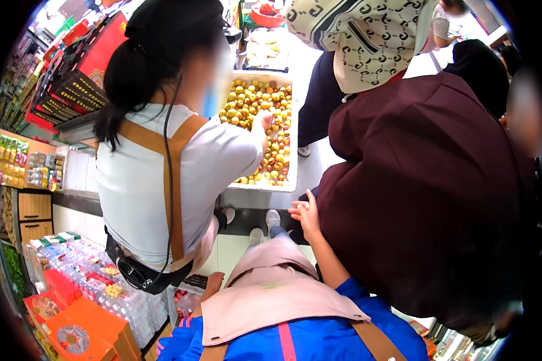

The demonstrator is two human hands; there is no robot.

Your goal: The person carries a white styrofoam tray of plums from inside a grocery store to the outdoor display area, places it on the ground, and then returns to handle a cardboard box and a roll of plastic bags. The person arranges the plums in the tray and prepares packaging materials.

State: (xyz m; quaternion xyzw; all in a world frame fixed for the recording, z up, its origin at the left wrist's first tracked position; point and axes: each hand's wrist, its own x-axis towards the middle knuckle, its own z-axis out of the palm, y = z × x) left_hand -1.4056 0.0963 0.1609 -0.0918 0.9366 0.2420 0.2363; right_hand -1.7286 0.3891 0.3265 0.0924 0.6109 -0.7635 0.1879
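Observation:
My right hand (305, 215) is raised in front of me, its fingers spread and holding nothing. It is right beside the dark maroon top of a person standing at my right. Low at my left side hangs my left hand (214, 282), near the edge of my pink apron (277, 301); its fingers are too hidden to read. Ahead stands a white box (293, 150) full of small round yellow-green and reddish fruit (250, 96), perhaps jujubes. Another person's hand (264, 120) reaches into the fruit.
Close at left stands a person in a white shirt (132, 156) with brown straps. Packs of clear bottles (102, 283) and an orange gift box (87, 331) are stacked lower left. Red and black cartons (81, 78) stand upper left. A person in a patterned top (373, 54) is ahead right.

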